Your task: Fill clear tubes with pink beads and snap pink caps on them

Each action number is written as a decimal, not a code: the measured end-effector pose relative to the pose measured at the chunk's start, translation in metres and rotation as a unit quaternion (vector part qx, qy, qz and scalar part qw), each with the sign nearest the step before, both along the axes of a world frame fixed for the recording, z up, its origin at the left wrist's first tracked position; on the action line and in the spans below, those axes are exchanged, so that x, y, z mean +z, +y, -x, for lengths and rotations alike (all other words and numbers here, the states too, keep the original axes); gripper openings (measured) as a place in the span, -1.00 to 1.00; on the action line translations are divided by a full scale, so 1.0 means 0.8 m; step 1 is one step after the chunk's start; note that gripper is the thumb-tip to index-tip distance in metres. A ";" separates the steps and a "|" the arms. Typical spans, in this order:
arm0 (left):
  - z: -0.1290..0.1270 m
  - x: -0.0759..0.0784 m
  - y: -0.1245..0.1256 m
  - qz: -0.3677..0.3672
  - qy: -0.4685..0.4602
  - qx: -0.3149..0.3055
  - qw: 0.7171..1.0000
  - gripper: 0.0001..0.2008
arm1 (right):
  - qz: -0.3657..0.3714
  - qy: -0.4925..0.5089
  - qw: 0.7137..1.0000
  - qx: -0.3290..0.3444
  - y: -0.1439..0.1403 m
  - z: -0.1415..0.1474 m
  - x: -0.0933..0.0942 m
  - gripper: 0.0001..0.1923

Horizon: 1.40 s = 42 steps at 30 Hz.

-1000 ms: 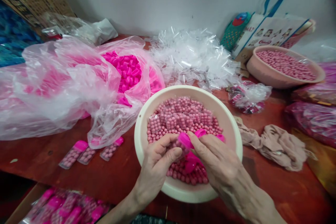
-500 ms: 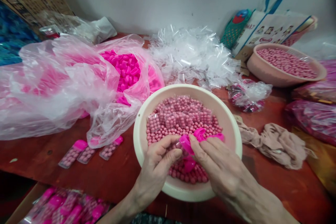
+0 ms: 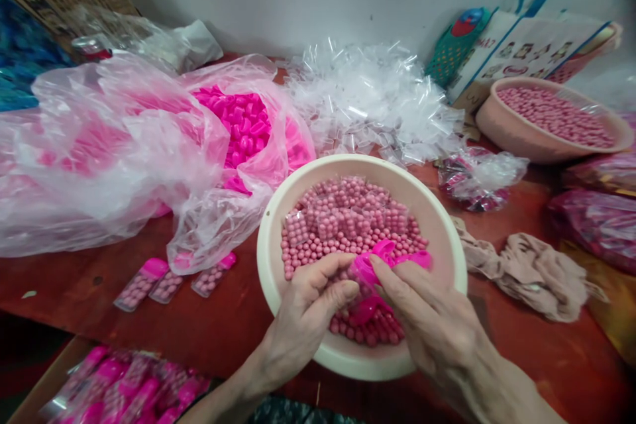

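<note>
Over a cream basin of pink beads, my two hands meet at the fingertips. My left hand pinches a small clear plastic box with beads in it, partly hidden by the fingers. My right hand is closed on several bright pink caps, with one cap against the box's mouth. Whether that cap is seated, I cannot tell. Several bead-filled boxes without caps lie on the beads at the basin's far side.
Left stands a plastic bag of pink caps; capped boxes lie before it. More fill a carton below the table edge. Empty clear boxes are heaped behind. At right are a second bead basin and a crumpled cloth.
The view has shifted a little, so most things sit further right. My right fingers have pressed in closer to the left, and the pink cap has turned slightly at the box's mouth.
</note>
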<state>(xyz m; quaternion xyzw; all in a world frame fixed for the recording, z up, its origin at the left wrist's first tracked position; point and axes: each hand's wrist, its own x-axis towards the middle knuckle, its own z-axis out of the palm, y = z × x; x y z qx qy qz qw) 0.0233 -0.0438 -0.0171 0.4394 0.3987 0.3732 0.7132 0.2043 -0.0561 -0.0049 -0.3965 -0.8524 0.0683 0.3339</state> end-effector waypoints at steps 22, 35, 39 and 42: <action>-0.003 -0.007 0.001 0.068 -0.114 0.061 0.989 -0.90 | 0.001 0.004 0.998 -0.062 -0.004 0.020 -0.010 -0.52; -0.004 -0.009 -0.003 -0.002 -0.036 0.116 0.993 -0.83 | -0.032 -0.008 0.999 -0.041 -0.010 0.032 -0.019 -0.44; -0.004 -0.007 -0.001 0.020 -0.043 0.095 0.994 -0.83 | 0.147 0.090 0.985 0.010 0.008 0.009 0.002 -0.56; -0.004 -0.005 0.000 0.026 -0.032 0.073 0.996 -0.81 | 0.297 0.190 0.935 -0.044 0.022 -0.010 0.022 -0.69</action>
